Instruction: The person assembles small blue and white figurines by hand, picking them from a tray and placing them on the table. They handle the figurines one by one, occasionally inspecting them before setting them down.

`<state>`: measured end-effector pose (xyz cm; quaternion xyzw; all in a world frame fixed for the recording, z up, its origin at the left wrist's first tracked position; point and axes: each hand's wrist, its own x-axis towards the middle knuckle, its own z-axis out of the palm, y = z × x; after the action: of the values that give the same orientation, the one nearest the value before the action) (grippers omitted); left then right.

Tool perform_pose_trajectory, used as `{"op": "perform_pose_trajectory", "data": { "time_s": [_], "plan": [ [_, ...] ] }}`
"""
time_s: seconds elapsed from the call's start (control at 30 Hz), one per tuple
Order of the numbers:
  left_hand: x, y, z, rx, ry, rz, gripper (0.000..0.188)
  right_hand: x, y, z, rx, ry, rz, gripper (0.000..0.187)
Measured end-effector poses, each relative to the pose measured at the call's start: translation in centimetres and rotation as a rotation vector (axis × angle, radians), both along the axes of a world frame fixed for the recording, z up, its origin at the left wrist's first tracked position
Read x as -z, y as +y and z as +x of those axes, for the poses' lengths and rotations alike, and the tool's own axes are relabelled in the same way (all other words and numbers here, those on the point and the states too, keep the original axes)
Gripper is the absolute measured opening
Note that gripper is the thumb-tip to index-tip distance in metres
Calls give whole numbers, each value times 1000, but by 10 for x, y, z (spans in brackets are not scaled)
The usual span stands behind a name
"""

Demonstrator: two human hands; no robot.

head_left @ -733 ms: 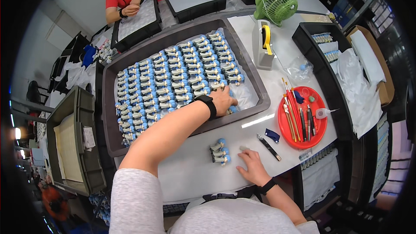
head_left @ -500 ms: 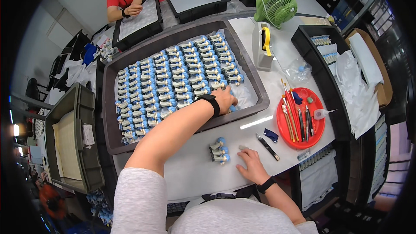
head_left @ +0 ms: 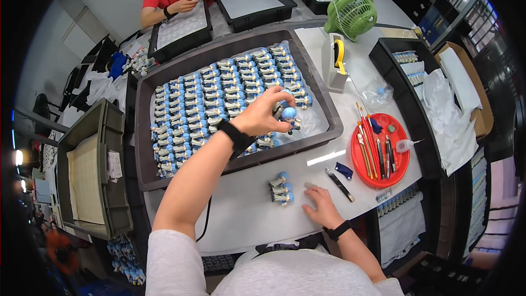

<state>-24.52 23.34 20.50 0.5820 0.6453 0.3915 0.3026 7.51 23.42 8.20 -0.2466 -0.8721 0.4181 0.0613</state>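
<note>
Over the tray, left fingers grip perhaps 2 obscured figurines; right fingers spread.

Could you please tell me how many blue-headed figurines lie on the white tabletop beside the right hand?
3, clustered left of the right hand: the far figurine, the middle figurine and the near figurine; none appears hidden there.

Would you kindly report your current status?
Left hand pinching figurine above tray. Right hand on table, by small pale piece. Three more figurines nearby, apparently obstructing neither.
</note>
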Motion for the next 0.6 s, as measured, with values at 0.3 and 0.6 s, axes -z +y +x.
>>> {"op": "perform_pose_trajectory", "data": {
  "time_s": [0.3,0.6],
  "plan": [
    [-26,-156,67,142,340,-42,38,-118,79,-66,-69,261,34,30],
    [99,-170,103,59,739,-377,39,-85,197,-234,-485,-240,829,39]
  ]
}}
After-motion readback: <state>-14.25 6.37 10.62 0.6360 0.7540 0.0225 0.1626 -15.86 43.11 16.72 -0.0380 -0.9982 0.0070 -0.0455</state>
